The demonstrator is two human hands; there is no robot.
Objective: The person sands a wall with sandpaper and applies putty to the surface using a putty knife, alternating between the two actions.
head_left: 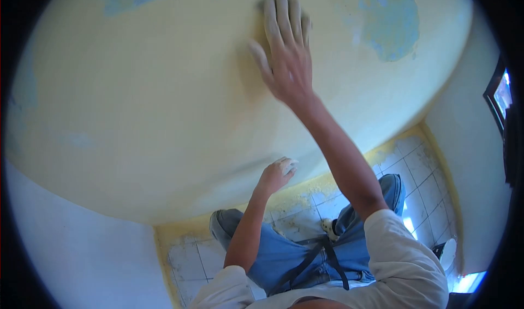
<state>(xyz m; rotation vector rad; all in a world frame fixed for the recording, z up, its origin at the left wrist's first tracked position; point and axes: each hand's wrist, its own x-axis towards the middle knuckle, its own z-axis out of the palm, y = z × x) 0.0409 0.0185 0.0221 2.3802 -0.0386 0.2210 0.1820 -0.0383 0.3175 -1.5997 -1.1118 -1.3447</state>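
My right hand [287, 55] lies spread against the yellow wall [164, 79], high up, with its fingers pointing to the top and pale dust on them. Lower down, my left hand [277, 175] is near the foot of the wall, its fingers curled around something whitish that is too small to make out. Blue-green patches [388, 22] show on the wall to the right of my right hand and at the upper left.
White walls stand at the left [82, 243] and right [458, 107]. A dark-framed window or opening [501, 96] is at the right edge. Below are grey floor tiles [420, 172] with yellow-stained edges, and a round whitish object [447, 254] at the lower right.
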